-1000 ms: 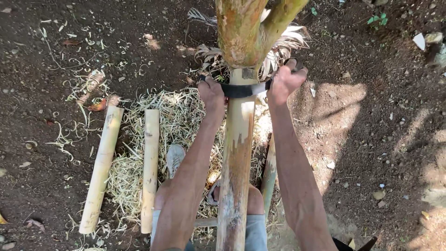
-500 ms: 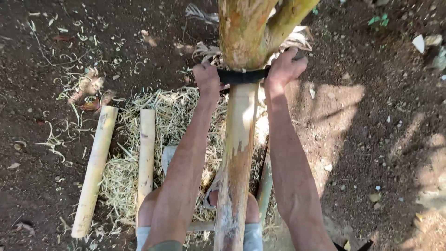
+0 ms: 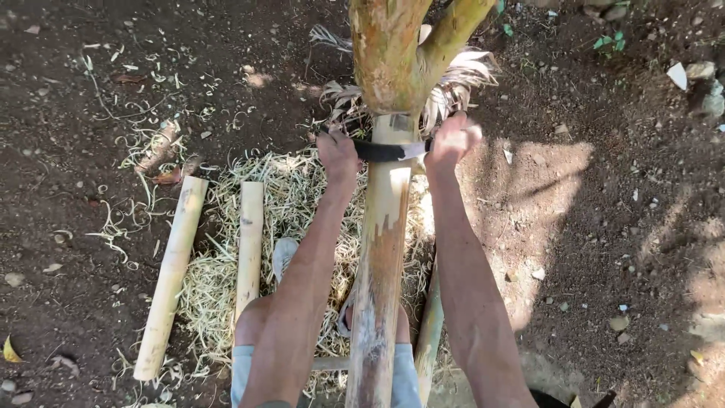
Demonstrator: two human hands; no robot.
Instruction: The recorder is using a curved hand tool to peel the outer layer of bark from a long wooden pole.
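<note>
Where the bare soil (image 3: 627,249) fills the view, a thick branch (image 3: 381,249) runs up the middle between the person's knees, its lower length peeled pale, its upper length bark-covered and forked. A bed of pale shavings (image 3: 302,196) spreads under it. 2 peeled poles lie on the ground to the left: the longer pole (image 3: 171,276) at the edge of the shavings, the shorter pole (image 3: 249,245) on them. A dark curved blade (image 3: 385,150) lies across the branch at the boundary of peeled and unpeeled wood. Left hand (image 3: 337,153) closed tight round the blade's left end; right hand (image 3: 451,140) closed round its right end, slightly blurred.
</note>
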